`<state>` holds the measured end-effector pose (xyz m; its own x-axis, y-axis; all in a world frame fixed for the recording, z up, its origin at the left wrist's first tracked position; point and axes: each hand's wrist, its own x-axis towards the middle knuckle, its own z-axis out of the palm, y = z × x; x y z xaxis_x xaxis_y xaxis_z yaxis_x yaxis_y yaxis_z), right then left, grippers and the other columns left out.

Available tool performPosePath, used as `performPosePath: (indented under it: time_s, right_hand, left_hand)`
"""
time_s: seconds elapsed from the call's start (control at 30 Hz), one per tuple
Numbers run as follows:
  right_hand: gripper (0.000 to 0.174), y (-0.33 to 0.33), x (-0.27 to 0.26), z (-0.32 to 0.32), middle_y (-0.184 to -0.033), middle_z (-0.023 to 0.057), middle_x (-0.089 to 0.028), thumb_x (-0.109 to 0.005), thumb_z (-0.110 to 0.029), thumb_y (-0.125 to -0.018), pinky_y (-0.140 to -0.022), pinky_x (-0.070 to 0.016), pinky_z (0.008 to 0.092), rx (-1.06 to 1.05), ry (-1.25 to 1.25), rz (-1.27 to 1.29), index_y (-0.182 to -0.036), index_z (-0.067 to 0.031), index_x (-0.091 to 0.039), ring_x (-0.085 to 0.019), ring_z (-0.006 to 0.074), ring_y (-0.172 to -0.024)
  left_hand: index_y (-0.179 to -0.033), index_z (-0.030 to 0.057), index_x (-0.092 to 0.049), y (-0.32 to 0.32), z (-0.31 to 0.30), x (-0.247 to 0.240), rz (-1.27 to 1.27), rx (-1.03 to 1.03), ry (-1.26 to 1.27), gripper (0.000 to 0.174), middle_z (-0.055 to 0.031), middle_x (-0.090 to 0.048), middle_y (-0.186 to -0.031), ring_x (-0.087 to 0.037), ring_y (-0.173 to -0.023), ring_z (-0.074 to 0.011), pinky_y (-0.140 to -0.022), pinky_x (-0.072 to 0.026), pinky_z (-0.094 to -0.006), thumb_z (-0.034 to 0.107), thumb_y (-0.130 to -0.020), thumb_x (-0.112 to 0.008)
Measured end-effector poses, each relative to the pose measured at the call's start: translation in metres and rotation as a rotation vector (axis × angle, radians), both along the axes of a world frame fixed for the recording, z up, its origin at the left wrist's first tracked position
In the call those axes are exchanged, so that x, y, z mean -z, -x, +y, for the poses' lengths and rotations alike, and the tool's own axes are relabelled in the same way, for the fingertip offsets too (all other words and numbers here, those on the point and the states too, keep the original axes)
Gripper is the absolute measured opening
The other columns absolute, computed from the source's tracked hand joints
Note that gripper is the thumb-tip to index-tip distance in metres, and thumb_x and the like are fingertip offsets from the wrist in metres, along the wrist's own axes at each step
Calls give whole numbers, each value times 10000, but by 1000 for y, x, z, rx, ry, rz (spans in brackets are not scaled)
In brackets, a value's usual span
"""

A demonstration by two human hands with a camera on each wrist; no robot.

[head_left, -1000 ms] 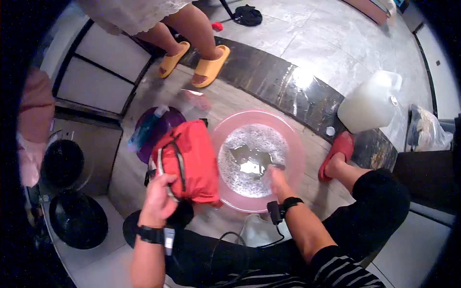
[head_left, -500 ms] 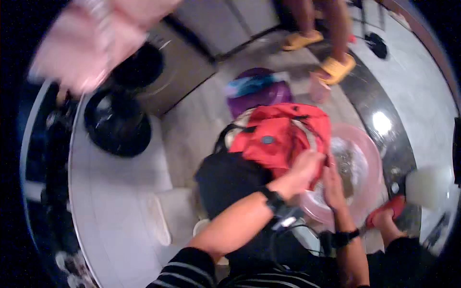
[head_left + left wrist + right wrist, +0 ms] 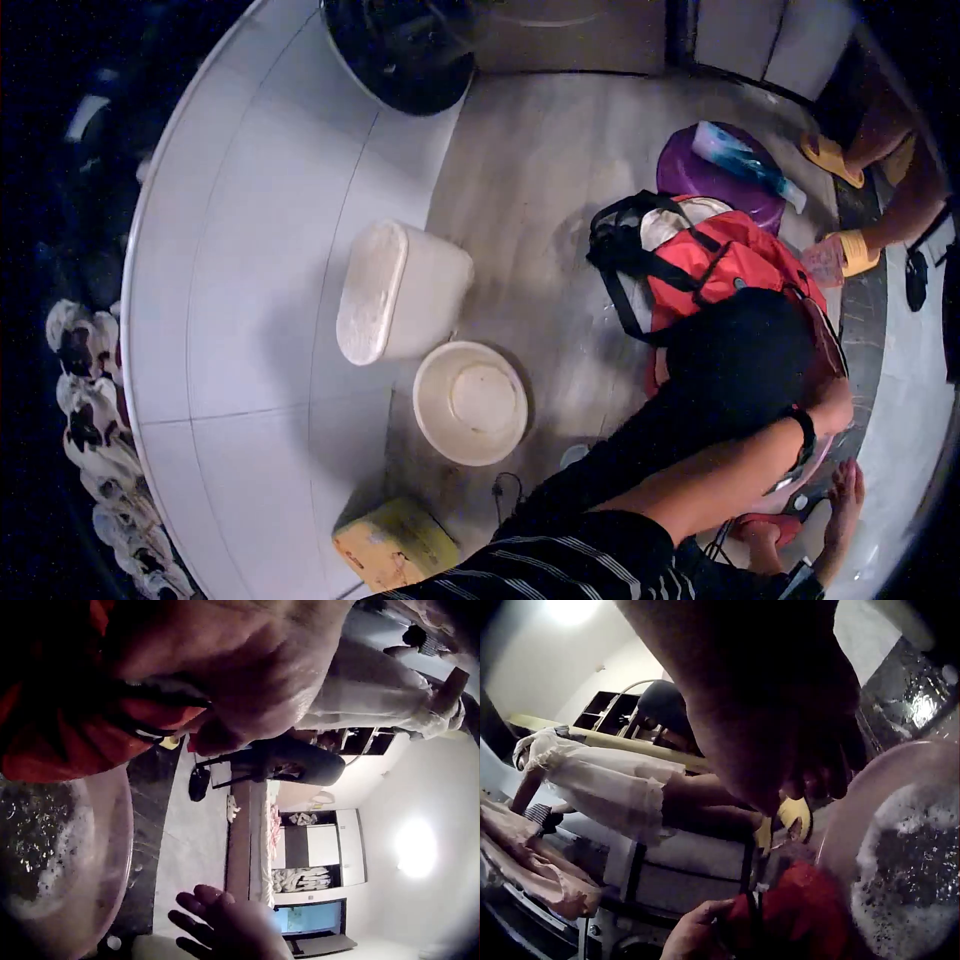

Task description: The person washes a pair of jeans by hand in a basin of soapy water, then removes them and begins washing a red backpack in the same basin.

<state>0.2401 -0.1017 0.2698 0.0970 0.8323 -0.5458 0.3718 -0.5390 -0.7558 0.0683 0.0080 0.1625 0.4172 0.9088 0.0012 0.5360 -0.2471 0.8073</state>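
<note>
The red bag (image 3: 742, 258), with black straps and a pale inner part, lies beside the person's bent black-clad leg, which hides much of it. My left hand (image 3: 829, 406) grips the bag's far edge; in the right wrist view the left hand (image 3: 696, 931) is at a dark strap or seam of the bag (image 3: 806, 911). My right hand (image 3: 846, 492) is held apart from the bag, fingers extended and empty. In the left wrist view, the pink basin (image 3: 118, 844) holds foamy, dark water (image 3: 34, 832) below the bag.
A purple basin (image 3: 685, 168) with a blue-and-clear packet (image 3: 735, 158) stands behind the bag. Left of the leg are a white bin (image 3: 432, 290), a cream bucket (image 3: 478, 440) and a yellow box (image 3: 393, 545). Another person in yellow slippers (image 3: 832, 160) stands at the right.
The head view has swung left, bringing the bin, bucket and box into view. The right hand has left the water and is now clear of the basin and bag. The bag has turned.
</note>
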Motion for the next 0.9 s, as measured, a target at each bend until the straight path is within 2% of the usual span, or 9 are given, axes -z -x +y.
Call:
performPosePath:
  time_s: [0.1, 0.2, 0.27, 0.33, 0.37, 0.43, 0.53, 0.9]
  right_hand:
    - [602, -10, 16, -14, -1364, 75, -489, -505, -454, -942, -1001, -343, 356, 33, -23, 2, -1415, -100, -392, -483, 220, -1229]
    - [600, -2, 40, -27, -1257, 78, -555, -530, -408, -935, -917, -424, 336, 62, 60, 33, -1403, -68, -373, -544, 219, -1153]
    - [459, -26, 75, -34, -1162, 109, -589, -535, -326, -947, -875, -449, 323, -80, 42, 68, -1289, -24, -490, -575, 217, -1071]
    - [435, -25, 112, -37, -1181, 61, -588, -477, -342, -966, -877, -456, 326, -36, -39, 82, -1254, -19, -522, -576, 199, -1064]
    - [432, -4, 121, -18, -1175, 61, -590, -479, -339, -965, -873, -457, 325, 4, -116, 63, -1250, -18, -524, -577, 198, -1058]
    - [426, 47, 121, 40, -1164, 62, -593, -483, -333, -963, -865, -458, 324, 48, -247, 2, -1243, -16, -528, -578, 196, -1047]
    - [416, 86, 112, 83, -1146, 64, -599, -489, -324, -959, -853, -461, 322, 62, -325, -17, -1231, -13, -534, -580, 194, -1030]
    - [382, 104, 86, 99, -1082, 71, -618, -512, -291, -945, -810, -469, 316, 37, -322, -77, -1190, -1, -556, -586, 184, -969]
  left_hand:
    - [-734, 22, -711, -4, -2, -8, -69, -35, 86, 139, -179, -672, -741, -660, -729, -348, -625, -507, -451, 126, -694, -626]
    - [-749, 20, -704, 0, -3, -18, -122, -68, 122, 139, -184, -669, -755, -658, -741, -351, -634, -506, -452, 121, -699, -624]
    - [-758, 18, -700, 3, -2, -24, -155, -87, 149, 139, -188, -668, -764, -656, -749, -354, -640, -506, -452, 118, -702, -622]
    - [-768, 16, -696, 6, -2, -29, -180, -101, 164, 139, -191, -666, -774, -654, -757, -356, -646, -505, -453, 115, -705, -620]
    - [-773, 16, -693, 9, -2, -31, -196, -108, 171, 140, -193, -665, -779, -654, -761, -358, -649, -505, -453, 113, -706, -619]
    - [-783, 14, -689, 14, -3, -32, -218, -121, 188, 141, -196, -664, -788, -652, -769, -360, -655, -505, -454, 110, -709, -617]
    - [-797, 11, -683, 22, -3, -35, -254, -136, 214, 143, -202, -661, -803, -650, -781, -364, -663, -504, -455, 106, -713, -614]
    - [-851, 2, -659, 37, -5, -46, -351, -192, 270, 159, -221, -653, -855, -641, -825, -377, -696, -502, -459, 89, -730, -604]
